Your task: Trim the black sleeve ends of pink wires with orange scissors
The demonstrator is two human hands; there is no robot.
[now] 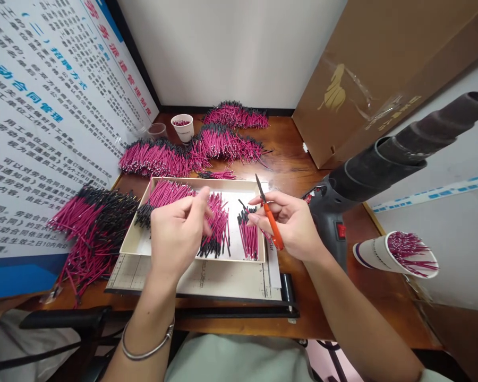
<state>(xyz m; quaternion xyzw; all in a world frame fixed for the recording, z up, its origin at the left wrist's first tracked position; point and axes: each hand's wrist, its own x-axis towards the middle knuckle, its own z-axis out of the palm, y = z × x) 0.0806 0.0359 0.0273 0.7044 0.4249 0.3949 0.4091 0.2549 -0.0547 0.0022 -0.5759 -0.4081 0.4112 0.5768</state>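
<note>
Hands sorting pink wires over a tray

Right hand (292, 225) pinches orange-handled scissors (270, 217); left hand (179, 231) pinches thin pink black-tipped wires (217, 220) above one shallow cream tray (133, 245); two white paper cups (396, 254) on the wooden surface (382, 297).

A tray (135, 245) sits at the middle of the table (295, 159), resting on a cutter board (207, 281) at the near edge. In the tray lie bunches of wires (217, 223). The left hand (177, 233) is over the tray's left half; the right hand (292, 223) is over its right edge, with scissors (270, 220) in it. Left of the tray lies a wire heap (90, 223); behind it more heaps (191, 151) stretch to the wall, with a cup (182, 127) among them. Right of the tray stands a drill (330, 212), and further right a tipped cup (394, 253) with wires in it. A box (366, 79) leans at the back right, and a poster (43, 116) stands along the left.
</note>
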